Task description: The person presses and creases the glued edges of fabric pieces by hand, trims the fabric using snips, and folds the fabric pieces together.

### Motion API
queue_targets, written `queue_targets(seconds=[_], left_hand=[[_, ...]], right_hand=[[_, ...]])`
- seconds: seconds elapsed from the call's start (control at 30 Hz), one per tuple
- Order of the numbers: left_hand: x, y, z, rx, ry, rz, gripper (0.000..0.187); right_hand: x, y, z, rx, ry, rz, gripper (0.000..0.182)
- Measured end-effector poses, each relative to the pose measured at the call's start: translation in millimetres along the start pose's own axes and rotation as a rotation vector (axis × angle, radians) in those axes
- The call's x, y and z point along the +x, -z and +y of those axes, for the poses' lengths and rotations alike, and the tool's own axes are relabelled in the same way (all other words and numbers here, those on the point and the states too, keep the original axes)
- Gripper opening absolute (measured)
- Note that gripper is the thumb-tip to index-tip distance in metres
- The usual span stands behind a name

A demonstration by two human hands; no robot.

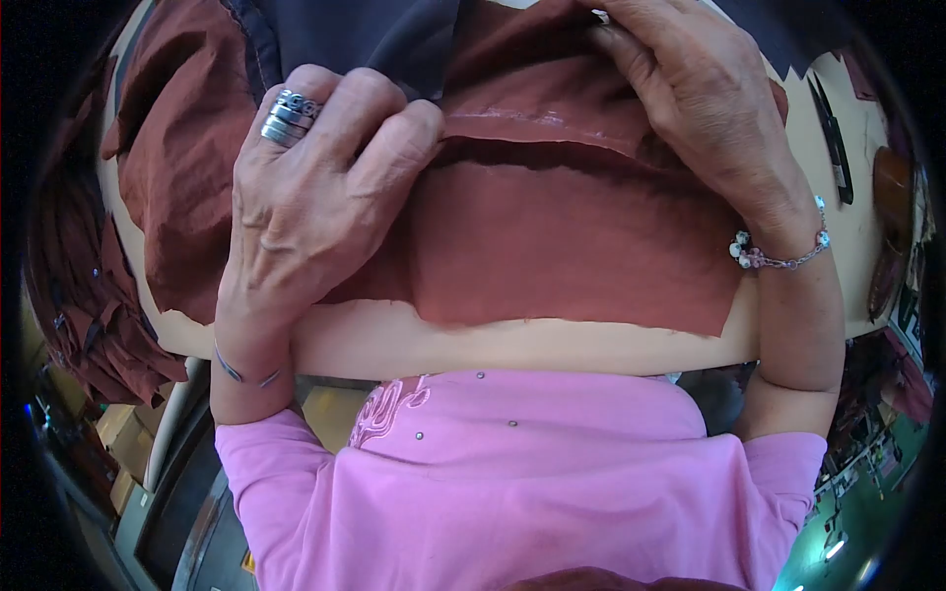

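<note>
Reddish-brown fabric (581, 236) lies in layers on a pale table, with a folded, raised edge across its middle. Whitish marks run along that fold. My left hand (320, 167), with rings on one finger, is closed with its fingers curled into the brown cloth beside a dark navy fabric piece (365, 44). My right hand (700, 94) rests over the right part of the brown fabric, thumb and forefinger pinched together. A small white bit (600, 17) shows at those fingertips, too small to name. The fingertips of my left hand are hidden.
Black-handled scissors or snips (833, 138) lie at the table's right side, near a brown object (893, 192). The pale table edge (512, 345) runs close to my body. More brown cloth (103, 295) hangs at the left. Dark fabric (778, 34) lies at the upper right.
</note>
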State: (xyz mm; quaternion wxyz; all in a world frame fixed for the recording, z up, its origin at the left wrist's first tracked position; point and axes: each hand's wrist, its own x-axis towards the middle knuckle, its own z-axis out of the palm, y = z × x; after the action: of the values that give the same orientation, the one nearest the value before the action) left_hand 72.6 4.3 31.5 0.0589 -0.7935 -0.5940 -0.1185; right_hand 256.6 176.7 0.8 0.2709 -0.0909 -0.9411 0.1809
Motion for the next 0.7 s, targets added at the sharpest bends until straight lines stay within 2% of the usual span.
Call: queue_targets(seconds=[0.1,0.37,0.53,0.7], left_hand=[[-1.3,1.6,-4.4,-0.015,-0.009,0.078,0.025],[-2.2,-0.4,-4.6,-0.029,-0.057,0.095,0.024],[-4.0,1.5,-4.6,-0.103,-0.102,0.070,0.024],[-5.0,2.9,-6.2,-0.172,-0.094,0.149,0.028]], right_hand=[[1.0,1.8,-1.6,0.017,0.006,0.003,0.021],[3.3,4.9,-3.4,-0.003,-0.007,-0.024,0.020],[2.9,1.8,2.7,0.088,0.045,0.071,0.016],[3.7,6.2,2.0,0.107,0.002,0.016,0.015]])
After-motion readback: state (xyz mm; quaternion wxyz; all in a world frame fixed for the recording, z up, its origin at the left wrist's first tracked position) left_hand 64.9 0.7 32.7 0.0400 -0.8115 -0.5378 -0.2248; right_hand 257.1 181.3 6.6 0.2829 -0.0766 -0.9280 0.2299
